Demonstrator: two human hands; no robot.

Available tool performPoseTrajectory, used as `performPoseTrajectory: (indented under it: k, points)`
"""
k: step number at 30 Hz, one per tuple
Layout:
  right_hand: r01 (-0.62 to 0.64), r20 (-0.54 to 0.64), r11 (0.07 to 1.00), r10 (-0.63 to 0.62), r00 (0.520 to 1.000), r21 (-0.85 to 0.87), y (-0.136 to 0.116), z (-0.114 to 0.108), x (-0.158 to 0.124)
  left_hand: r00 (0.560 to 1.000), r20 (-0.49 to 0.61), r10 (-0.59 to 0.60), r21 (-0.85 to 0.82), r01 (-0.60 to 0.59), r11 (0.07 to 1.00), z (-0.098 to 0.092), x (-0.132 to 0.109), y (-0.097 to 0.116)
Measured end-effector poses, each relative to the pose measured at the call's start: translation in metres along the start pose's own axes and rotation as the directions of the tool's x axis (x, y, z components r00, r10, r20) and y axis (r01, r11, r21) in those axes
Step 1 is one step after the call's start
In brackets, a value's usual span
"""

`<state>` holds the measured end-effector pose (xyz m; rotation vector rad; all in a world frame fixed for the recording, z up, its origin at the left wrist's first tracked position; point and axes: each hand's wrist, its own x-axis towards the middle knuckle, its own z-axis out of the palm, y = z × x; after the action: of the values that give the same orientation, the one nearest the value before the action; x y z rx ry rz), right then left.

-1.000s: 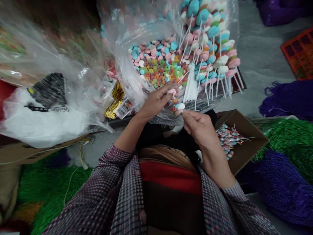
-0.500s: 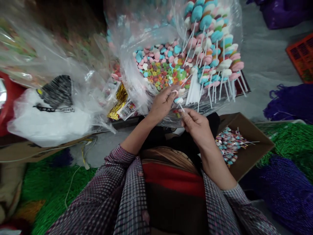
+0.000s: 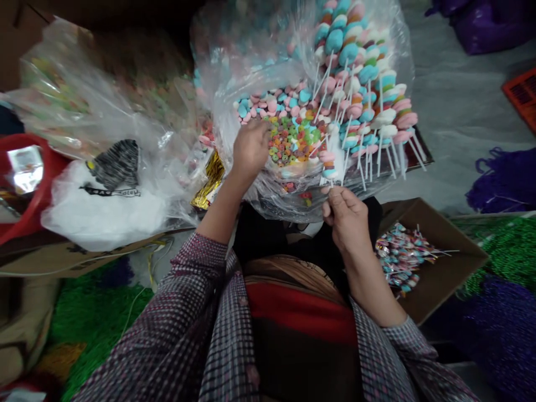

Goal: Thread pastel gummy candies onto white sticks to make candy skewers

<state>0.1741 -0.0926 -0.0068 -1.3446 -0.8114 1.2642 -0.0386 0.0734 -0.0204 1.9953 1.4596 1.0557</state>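
Note:
My right hand (image 3: 347, 215) is closed in a pinch round the white stick of a candy skewer (image 3: 329, 159). Pink, orange-brown and blue-and-white pieces are threaded on this skewer, which stands nearly upright above the fingers. My left hand (image 3: 252, 146) is at the left edge of the loose candy, palm down with bent fingers. Its fingertips are blurred and partly hidden, so a held piece cannot be made out. Beside it lie small coloured gummy rings (image 3: 288, 139), with pink, blue and white marshmallow discs (image 3: 272, 105) behind them.
Finished-looking candy skewers (image 3: 368, 72) are stacked on the right of the plastic sheet. A cardboard box (image 3: 448, 279) at my right holds wrapped skewers (image 3: 404, 251). Leftward are gold foil strips (image 3: 208, 181), a white plastic bag (image 3: 104, 215) and a red tub (image 3: 33, 206).
My left hand has left the skewer and moved left to the loose candy. My right hand keeps the skewer, now more upright and slightly further right in view.

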Motion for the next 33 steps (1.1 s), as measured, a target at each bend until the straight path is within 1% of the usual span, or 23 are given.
performPoseTrajectory:
  k: [1, 3, 5, 7, 10, 14, 16, 19, 20, 22, 23, 25, 27, 30, 33]
  points:
    - [0.000, 0.011, 1.000, 0.000, 1.000, 0.001, 0.001, 0.000, -0.001, 1.000, -0.022, -0.013, 0.075, 0.015, 0.997, -0.001, 0.008, -0.011]
    - [0.002, 0.034, 1.000, -0.002, 0.999, 0.004, 0.004, 0.000, -0.002, 0.999, -0.020, -0.050, 0.193, 0.053, 0.980, 0.002, 0.018, -0.028]
    - [0.009, 0.039, 1.000, -0.009, 0.999, 0.017, 0.006, 0.000, -0.003, 0.997, 0.013, -0.081, 0.259, 0.075, 0.963, 0.008, 0.021, -0.037]
    - [0.014, 0.028, 0.999, -0.015, 1.000, 0.035, 0.006, 0.000, -0.003, 0.995, 0.049, -0.089, 0.277, 0.072, 0.958, 0.012, 0.021, -0.039]
    - [0.017, 0.026, 0.999, -0.018, 1.000, 0.034, 0.007, 0.001, -0.003, 0.995, 0.064, -0.071, 0.274, 0.051, 0.960, 0.015, 0.019, -0.039]
    - [0.033, 0.061, 0.999, -0.031, 0.998, -0.036, 0.011, 0.002, -0.003, 0.992, 0.084, -0.096, 0.311, 0.065, 0.948, 0.013, 0.019, -0.037]
    - [0.043, 0.070, 0.996, -0.038, 0.997, -0.074, 0.013, 0.001, -0.003, 0.994, 0.081, -0.075, 0.304, 0.047, 0.951, 0.011, 0.018, -0.034]
    - [0.056, 0.072, 0.993, -0.049, 0.996, -0.108, 0.013, 0.000, -0.003, 1.000, 0.027, -0.010, 0.223, 0.003, 0.975, 0.009, 0.013, -0.023]
    - [0.062, 0.076, 0.991, -0.053, 0.996, -0.118, 0.011, 0.000, -0.003, 1.000, 0.010, -0.010, 0.170, 0.008, 0.985, 0.009, 0.011, -0.018]
    - [0.077, 0.090, 0.987, -0.065, 0.994, -0.144, 0.006, 0.002, -0.002, 0.998, -0.001, -0.066, 0.002, 0.066, 0.998, 0.010, 0.006, -0.005]
    - [0.086, 0.099, 0.983, -0.071, 0.993, -0.161, 0.003, 0.003, -0.002, 0.994, 0.012, -0.108, -0.105, 0.109, 0.989, 0.010, 0.003, 0.002]
    - [0.107, 0.115, 0.975, -0.085, 0.990, -0.196, -0.002, 0.007, 0.000, 0.983, 0.065, -0.174, -0.306, 0.186, 0.934, 0.013, -0.005, 0.014]
    - [0.124, 0.126, 0.966, -0.097, 0.987, -0.225, -0.006, 0.011, 0.001, 0.973, 0.113, -0.200, -0.426, 0.229, 0.875, 0.016, -0.012, 0.025]
    - [0.142, 0.118, 0.953, -0.114, 0.986, -0.269, -0.007, 0.014, 0.002, 0.965, 0.132, -0.227, -0.477, 0.262, 0.839, 0.022, -0.020, 0.034]
    - [0.154, 0.107, 0.943, -0.128, 0.986, -0.295, -0.006, 0.014, 0.002, 0.963, 0.122, -0.242, -0.486, 0.270, 0.831, 0.027, -0.023, 0.036]
